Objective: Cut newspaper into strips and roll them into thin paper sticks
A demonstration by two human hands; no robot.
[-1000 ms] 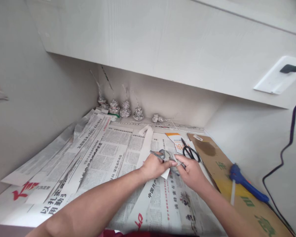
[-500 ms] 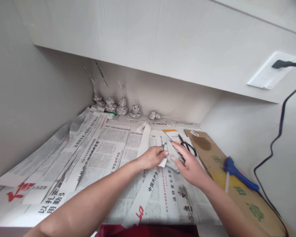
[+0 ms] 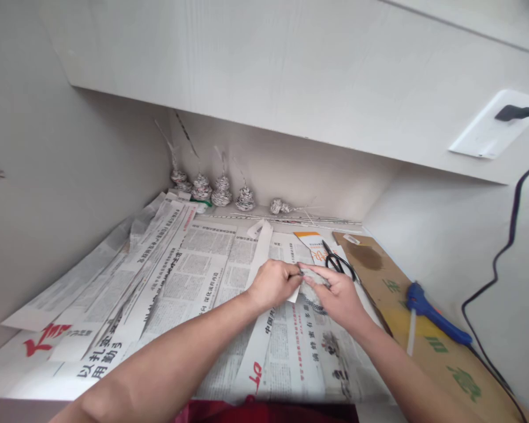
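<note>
My left hand point(image 3: 275, 285) and my right hand point(image 3: 337, 294) meet above the newspaper-covered table, fingertips almost touching. Both are closed in a pinch on a small piece of newspaper point(image 3: 294, 293), whose pale corner hangs below my left fingers. Most of the piece is hidden by the fingers. Beneath the hands lie newspaper sheets point(image 3: 203, 264) and a long newspaper strip point(image 3: 251, 346) with red print at its near end. Black-handled scissors point(image 3: 340, 265) rest just beyond my right hand, on a white and orange printed sheet point(image 3: 311, 239).
Cut newspaper strips point(image 3: 127, 282) are piled at the left. Several woven paper gourd shapes point(image 3: 221, 191) stand along the back wall, near thin rolled paper sticks point(image 3: 286, 220). At right, a blue glue gun point(image 3: 438, 314) lies on brown cardboard point(image 3: 379, 267); a black cord point(image 3: 514, 229) hangs beside it.
My fingertips have come closer together, and the newspaper piece between them is now more covered. The view has shifted slightly, so the surroundings appear a little further right.
</note>
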